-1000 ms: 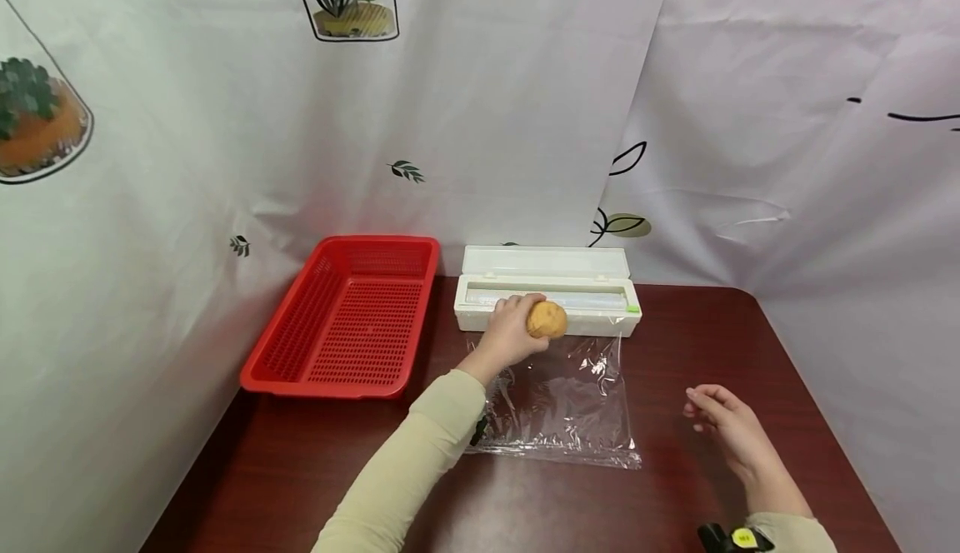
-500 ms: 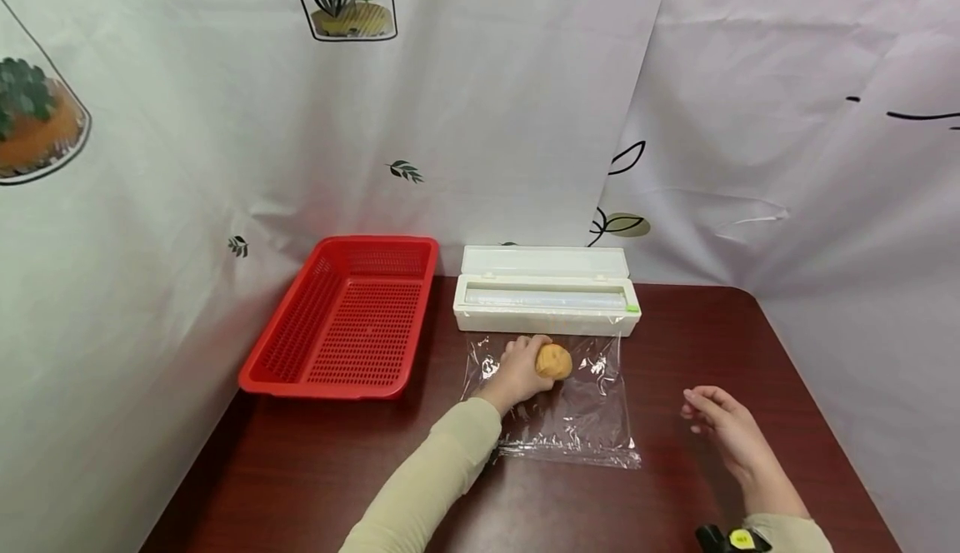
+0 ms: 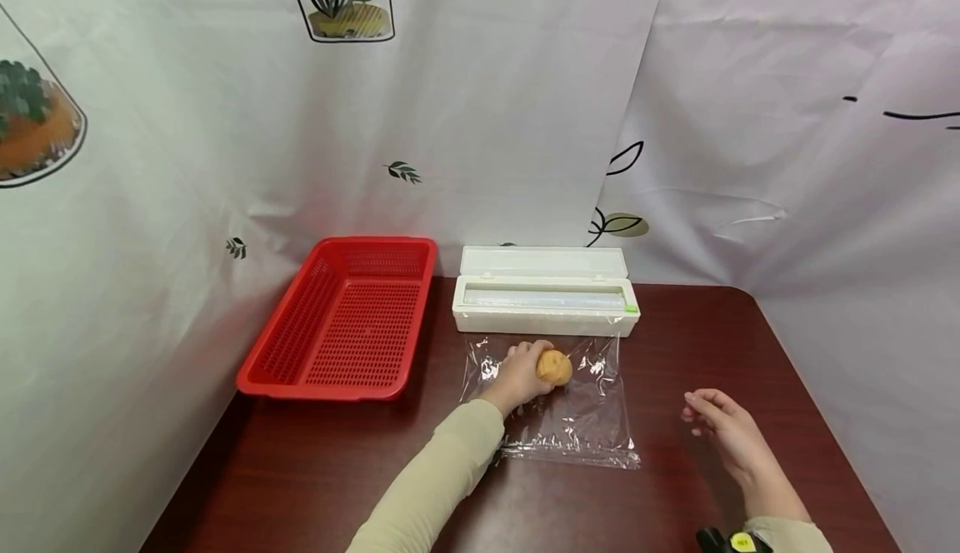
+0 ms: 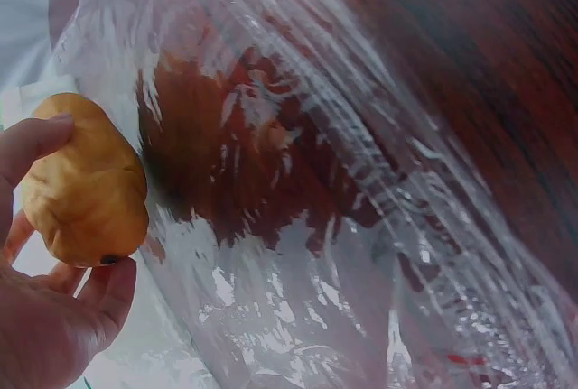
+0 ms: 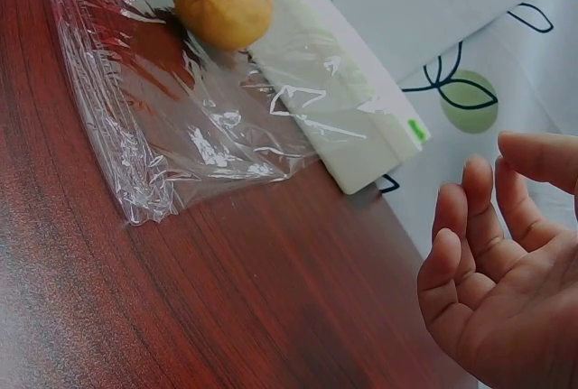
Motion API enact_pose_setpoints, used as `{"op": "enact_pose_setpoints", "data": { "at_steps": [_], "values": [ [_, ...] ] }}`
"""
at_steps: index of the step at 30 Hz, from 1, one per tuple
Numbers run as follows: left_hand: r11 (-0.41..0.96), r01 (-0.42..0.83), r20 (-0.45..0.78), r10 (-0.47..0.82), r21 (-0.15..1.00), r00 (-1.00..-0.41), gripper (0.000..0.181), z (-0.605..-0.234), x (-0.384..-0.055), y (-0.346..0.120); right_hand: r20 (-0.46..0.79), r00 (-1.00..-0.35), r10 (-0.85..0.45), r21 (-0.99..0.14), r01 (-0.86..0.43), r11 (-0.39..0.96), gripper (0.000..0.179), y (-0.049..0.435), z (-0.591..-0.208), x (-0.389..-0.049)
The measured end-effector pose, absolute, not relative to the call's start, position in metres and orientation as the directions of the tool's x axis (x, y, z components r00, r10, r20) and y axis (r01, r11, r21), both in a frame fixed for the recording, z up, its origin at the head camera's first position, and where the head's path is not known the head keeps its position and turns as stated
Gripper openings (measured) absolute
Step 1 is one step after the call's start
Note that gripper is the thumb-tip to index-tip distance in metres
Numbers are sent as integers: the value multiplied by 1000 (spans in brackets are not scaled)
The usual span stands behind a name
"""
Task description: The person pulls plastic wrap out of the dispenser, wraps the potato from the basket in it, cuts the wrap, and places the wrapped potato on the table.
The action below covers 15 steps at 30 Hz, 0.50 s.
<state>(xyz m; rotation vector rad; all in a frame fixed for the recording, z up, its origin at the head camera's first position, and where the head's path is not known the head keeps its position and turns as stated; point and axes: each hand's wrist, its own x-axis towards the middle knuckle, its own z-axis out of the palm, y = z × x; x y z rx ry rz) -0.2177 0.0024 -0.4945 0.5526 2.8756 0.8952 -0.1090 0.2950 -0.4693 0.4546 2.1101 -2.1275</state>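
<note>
The left arm, in a pale sleeve, reaches forward with the left hand (image 3: 520, 374) curled, thumb and fingers (image 4: 32, 141) closed in a grip. The right hand (image 3: 723, 432) hovers low, apart from it, palm up, its fingers (image 5: 461, 222) loosely bent and holding nothing.

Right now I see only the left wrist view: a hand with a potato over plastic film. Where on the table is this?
Observer: The left hand holds the potato on the cling film sheet, just in front of the white cling film dispenser.
Operator: And the other hand?
Observer: The right hand is open, off the film, holding nothing.
Operator: Anything else near?
Observer: A red basket stands left of the dispenser.
</note>
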Motion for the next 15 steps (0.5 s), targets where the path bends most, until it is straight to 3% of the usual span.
{"op": "enact_pose_setpoints", "data": {
  "at_steps": [9,15],
  "values": [
    [787,318,23,361,529,-932,74,-497,-220,3,-297,-946,130,-955,296,-27,8,295,-471,-110],
    [789,339,36,375,512,-926,68,-498,-223,2,-299,-946,129,-954,298,-23,9,295,-471,-112]
  ]
}}
